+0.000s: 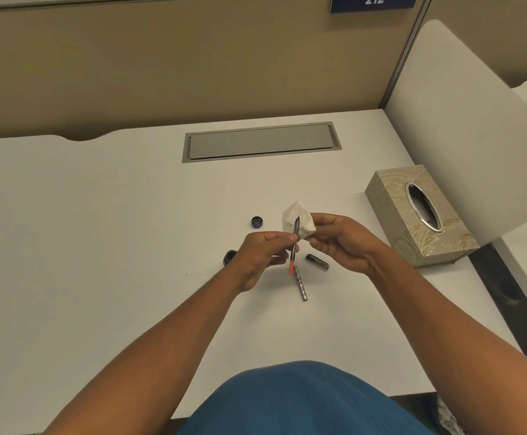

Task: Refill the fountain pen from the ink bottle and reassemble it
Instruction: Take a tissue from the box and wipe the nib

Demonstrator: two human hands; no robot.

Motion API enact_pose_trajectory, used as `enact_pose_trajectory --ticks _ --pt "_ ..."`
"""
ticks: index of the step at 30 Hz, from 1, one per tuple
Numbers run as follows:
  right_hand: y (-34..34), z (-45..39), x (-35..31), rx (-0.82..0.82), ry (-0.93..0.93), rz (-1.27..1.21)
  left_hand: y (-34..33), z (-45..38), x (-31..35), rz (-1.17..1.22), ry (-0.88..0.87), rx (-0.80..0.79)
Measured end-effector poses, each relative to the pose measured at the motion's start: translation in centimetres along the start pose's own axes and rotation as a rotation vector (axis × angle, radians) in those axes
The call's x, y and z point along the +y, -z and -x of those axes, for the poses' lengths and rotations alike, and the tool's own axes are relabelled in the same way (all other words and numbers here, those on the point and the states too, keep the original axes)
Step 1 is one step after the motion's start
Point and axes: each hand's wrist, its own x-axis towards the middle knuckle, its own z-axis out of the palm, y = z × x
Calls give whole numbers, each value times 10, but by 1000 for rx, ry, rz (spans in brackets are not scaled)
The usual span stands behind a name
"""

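My left hand (263, 255) grips the pen's nib section (294, 246) with its red converter end pointing down and the nib up. My right hand (340, 240) holds a folded white tissue (296, 219) just behind the nib tip. The open ink bottle (230, 257) stands on the desk left of my left hand, partly hidden by it. Its dark cap (257, 221) lies farther back. The silver pen barrel (301, 285) lies on the desk below the hands, and the pen cap (318, 262) lies under my right hand.
A patterned tissue box (413, 221) stands at the right on the white desk (114, 230). A grey cable hatch (260, 142) is set into the desk at the back. A white side partition (463, 120) rises at the right.
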Motion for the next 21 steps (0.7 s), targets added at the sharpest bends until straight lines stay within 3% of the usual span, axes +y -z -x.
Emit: enact_pose_trajectory --ticks 21 --pt "-12 -4 8 306 30 148 8 0 -7 -188 -17 0"
